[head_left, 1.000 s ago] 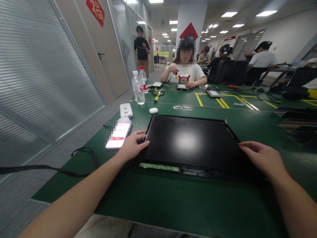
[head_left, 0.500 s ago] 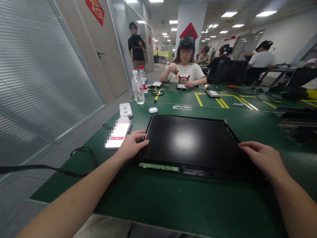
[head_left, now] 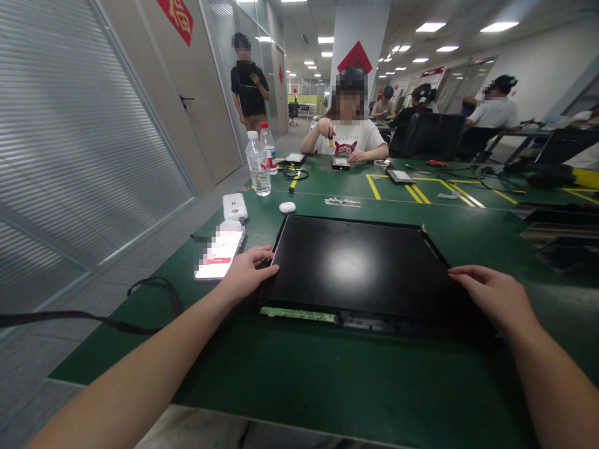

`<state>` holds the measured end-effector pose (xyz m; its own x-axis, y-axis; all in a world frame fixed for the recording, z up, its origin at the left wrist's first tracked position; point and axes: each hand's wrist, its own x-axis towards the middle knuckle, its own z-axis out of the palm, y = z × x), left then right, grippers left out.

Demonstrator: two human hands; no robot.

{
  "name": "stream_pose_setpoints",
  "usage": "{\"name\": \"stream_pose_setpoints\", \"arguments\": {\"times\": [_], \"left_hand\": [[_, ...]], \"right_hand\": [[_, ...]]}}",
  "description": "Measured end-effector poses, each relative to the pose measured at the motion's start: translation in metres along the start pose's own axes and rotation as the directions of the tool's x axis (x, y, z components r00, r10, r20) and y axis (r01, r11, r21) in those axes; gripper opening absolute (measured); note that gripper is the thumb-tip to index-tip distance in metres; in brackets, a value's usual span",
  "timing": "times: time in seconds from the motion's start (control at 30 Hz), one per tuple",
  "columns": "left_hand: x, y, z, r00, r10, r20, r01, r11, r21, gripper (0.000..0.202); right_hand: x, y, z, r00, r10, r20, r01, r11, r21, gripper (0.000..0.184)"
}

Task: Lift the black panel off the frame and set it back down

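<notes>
A black LCD screen panel (head_left: 384,265) lies face up on the green table in front of me, with a pale light reflection at its middle. A strip of green circuit board (head_left: 297,314) shows along its near edge, at the left. My left hand (head_left: 253,269) grips the panel's left side, thumb on the rim and fingers along the edge. On the opposite side, my right hand (head_left: 496,293) pinches the right edge between thumb and fingertips. The undersides of the fingers are hidden.
Left of the panel lie a lit phone (head_left: 221,251), a white charger-like block (head_left: 234,207) and a small white case (head_left: 287,207). Two water bottles (head_left: 259,168) stand behind. A co-worker (head_left: 350,134) sits across the table with a small device. Dark panels (head_left: 561,234) lie at right.
Both hands keep their hold on the panel's edges, and the panel stays put. The view has shifted slightly. The standing person in the background has come a little nearer and to the left.
</notes>
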<state>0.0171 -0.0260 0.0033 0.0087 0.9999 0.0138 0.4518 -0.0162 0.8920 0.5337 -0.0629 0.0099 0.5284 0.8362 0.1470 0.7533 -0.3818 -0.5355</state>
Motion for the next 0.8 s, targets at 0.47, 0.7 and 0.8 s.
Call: {"name": "stream_pose_setpoints", "arguments": {"times": [0.47, 0.7, 0.8], "left_hand": [[-0.0004, 0.0012, -0.0002, 1.000, 0.019, 0.004, -0.019, 0.999, 0.031, 0.045], [-0.0007, 0.0009, -0.0004, 0.999, 0.049, 0.002, -0.049, 0.998, 0.047, 0.046], [-0.0012, 0.0016, -0.0010, 0.998, 0.065, 0.009, -0.065, 0.995, 0.072, 0.046]], "right_hand": [[-0.0011, -0.0015, 0.0004, 1.000, -0.013, -0.014, 0.013, 0.999, -0.041, 0.036], [-0.0023, -0.0079, -0.0022, 0.997, 0.067, 0.046, -0.064, 0.996, -0.067, 0.034], [-0.0027, -0.0080, -0.0019, 0.998, 0.055, 0.040, -0.052, 0.996, -0.077, 0.033]]}}
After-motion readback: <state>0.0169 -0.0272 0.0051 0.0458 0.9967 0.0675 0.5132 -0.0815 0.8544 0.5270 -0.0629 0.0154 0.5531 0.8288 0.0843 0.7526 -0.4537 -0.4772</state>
